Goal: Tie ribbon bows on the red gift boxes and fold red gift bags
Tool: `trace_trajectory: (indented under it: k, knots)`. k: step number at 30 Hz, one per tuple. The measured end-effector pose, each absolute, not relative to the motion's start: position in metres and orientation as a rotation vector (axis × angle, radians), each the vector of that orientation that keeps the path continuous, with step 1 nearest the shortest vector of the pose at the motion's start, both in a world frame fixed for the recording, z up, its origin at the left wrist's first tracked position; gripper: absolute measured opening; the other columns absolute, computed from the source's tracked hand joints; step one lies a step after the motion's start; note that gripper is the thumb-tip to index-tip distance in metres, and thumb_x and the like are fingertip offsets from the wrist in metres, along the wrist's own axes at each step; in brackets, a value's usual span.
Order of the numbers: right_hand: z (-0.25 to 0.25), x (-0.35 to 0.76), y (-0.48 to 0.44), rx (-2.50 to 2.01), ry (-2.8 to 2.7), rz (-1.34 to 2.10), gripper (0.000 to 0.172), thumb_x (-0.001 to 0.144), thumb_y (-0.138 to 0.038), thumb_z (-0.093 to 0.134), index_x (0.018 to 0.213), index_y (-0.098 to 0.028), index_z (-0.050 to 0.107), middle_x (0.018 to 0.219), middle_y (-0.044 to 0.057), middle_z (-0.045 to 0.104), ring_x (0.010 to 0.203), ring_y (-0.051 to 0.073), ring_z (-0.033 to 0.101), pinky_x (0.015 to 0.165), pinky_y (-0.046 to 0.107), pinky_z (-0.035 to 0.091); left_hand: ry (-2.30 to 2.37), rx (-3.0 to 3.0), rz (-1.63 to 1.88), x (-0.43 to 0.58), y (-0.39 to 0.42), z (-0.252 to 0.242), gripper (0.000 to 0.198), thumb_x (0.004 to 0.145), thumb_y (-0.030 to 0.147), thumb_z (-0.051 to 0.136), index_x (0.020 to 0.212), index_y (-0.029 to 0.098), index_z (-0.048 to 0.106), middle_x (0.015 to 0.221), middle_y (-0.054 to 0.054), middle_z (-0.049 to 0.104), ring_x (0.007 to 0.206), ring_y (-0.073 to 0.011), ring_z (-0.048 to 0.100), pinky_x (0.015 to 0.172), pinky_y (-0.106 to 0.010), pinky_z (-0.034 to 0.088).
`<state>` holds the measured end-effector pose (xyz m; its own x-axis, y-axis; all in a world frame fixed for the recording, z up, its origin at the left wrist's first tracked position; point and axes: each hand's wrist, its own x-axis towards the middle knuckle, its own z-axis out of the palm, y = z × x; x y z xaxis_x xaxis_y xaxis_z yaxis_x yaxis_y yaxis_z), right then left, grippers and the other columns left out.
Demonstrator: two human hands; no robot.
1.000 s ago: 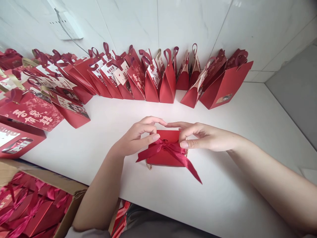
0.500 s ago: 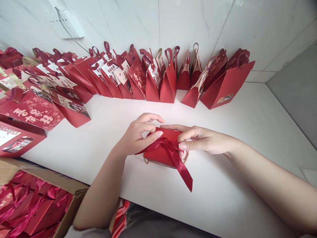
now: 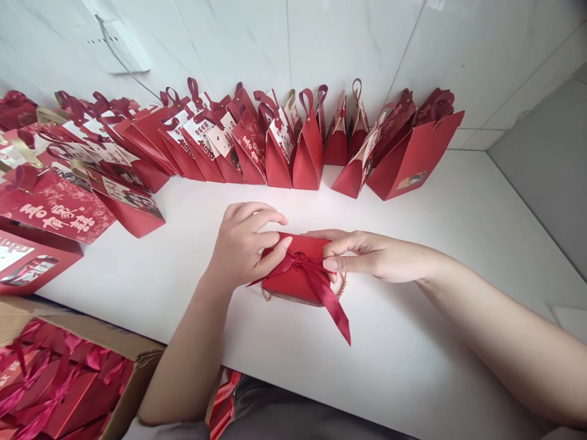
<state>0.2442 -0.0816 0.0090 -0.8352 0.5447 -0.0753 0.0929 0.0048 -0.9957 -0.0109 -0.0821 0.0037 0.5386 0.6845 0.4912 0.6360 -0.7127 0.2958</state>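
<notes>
A small red box (image 3: pixel 293 290) with a gold chain (image 3: pixel 266 294) sits on the white table, between both hands. Across its front a dark red ribbon (image 3: pixel 328 293) is tied, one tail hanging down to the right. My left hand (image 3: pixel 250 244) is at the box's left top edge, thumb and index finger closed on it, other fingers raised. On the right side, my right hand (image 3: pixel 362 253) grips the box with its thumb in front; some of its fingers are hidden behind.
Red gift bags (image 3: pixel 309 153) with loop handles stand along the tiled wall and crowd the left side. A cardboard box (image 3: pixel 132 382) at the lower left holds red boxes with ribbons. A socket (image 3: pixel 119 49) with a cable is on the wall.
My left hand has shifted slightly up and left, its raised fingers turned a little. The view has moved slightly, and the red box stays between both hands.
</notes>
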Motion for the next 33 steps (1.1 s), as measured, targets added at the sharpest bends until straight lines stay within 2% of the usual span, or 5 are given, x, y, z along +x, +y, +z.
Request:
trace_trajectory:
  k: [5,9,20,27,33]
  knots:
    - [0.004,0.248,-0.078,-0.729,-1.939,1.873,0.037,0.089,-0.049,0.062,0.073,-0.015,0.067,0.128,0.01,0.059,0.104,0.022,0.06,0.09,0.037,0.047,0.941,2.208,0.807,-0.013,-0.085,0.013,0.036,0.089,0.034,0.052,0.057,0.019,0.054,0.12,-0.007,0.064,0.115,-0.0267,0.057,0.104,-0.046,0.043]
    - [0.002,0.249,-0.076,-0.772,-1.936,1.845,0.042,0.088,-0.048,0.062,0.064,-0.015,0.062,0.131,0.009,0.057,0.09,0.017,0.06,0.081,0.033,0.048,0.879,2.051,0.709,-0.012,-0.084,0.014,0.034,0.089,0.037,0.057,0.06,0.018,0.054,0.125,-0.007,0.061,0.117,-0.0256,0.057,0.106,-0.043,0.044]
    - [0.002,0.248,-0.076,-0.792,-1.98,1.845,0.045,0.087,-0.053,0.062,0.063,-0.016,0.06,0.136,0.007,0.056,0.1,0.02,0.061,0.085,0.033,0.048,1.085,2.092,0.584,-0.008,-0.087,0.014,0.034,0.089,0.037,0.06,0.061,0.017,0.059,0.112,-0.006,0.068,0.091,-0.018,0.066,0.08,-0.03,0.053]
    - [0.008,0.248,-0.079,-0.827,-2.017,1.793,0.041,0.088,-0.052,0.061,0.065,-0.018,0.065,0.139,0.006,0.054,0.111,0.024,0.059,0.095,0.037,0.046,1.151,2.285,0.567,-0.008,-0.089,0.015,0.042,0.075,0.046,0.074,0.056,0.017,0.051,0.104,-0.006,0.069,0.089,-0.02,0.064,0.074,-0.03,0.052]
    - [0.008,0.248,-0.081,-0.908,-2.05,1.538,0.035,0.086,-0.053,0.063,0.074,-0.02,0.065,0.136,0.006,0.054,0.119,0.026,0.055,0.096,0.039,0.043,1.005,2.124,0.57,-0.013,-0.086,0.017,0.037,0.093,0.036,0.05,0.065,0.017,0.064,0.115,-0.008,0.066,0.096,-0.0206,0.065,0.082,-0.033,0.054]
